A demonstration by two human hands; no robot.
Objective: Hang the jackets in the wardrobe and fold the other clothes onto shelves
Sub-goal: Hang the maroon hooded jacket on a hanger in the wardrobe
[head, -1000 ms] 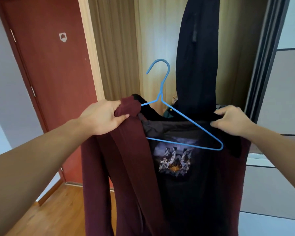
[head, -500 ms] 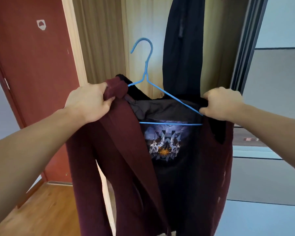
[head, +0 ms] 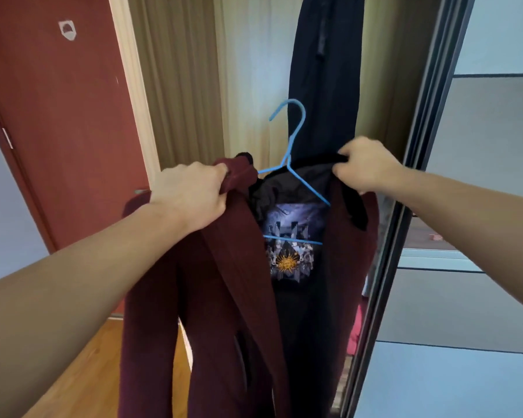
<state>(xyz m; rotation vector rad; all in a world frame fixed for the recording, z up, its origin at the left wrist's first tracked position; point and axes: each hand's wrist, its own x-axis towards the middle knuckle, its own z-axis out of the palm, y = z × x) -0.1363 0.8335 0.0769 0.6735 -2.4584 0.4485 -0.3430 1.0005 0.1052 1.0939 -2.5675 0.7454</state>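
A maroon jacket (head: pixel 224 297) with a black lining hangs on a blue wire hanger (head: pixel 293 152) held up in front of the open wardrobe (head: pixel 248 86). A printed picture (head: pixel 290 245) shows on the lining between the open fronts. My left hand (head: pixel 191 194) grips the jacket's left shoulder. My right hand (head: pixel 366 164) grips its right shoulder at the black collar. The hanger's hook stands free above the collar. A dark garment (head: pixel 323 70) hangs inside the wardrobe right behind the hook.
A red-brown door (head: pixel 58 116) stands at the left, with wooden floor (head: pixel 88 372) below it. The wardrobe's sliding door (head: pixel 480 206) with its dark frame fills the right side. Something pink (head: pixel 355 336) lies low inside the wardrobe.
Both hands have carried the jacket and hanger to the right and closer to the wardrobe opening. The hook now overlaps the hanging dark garment.
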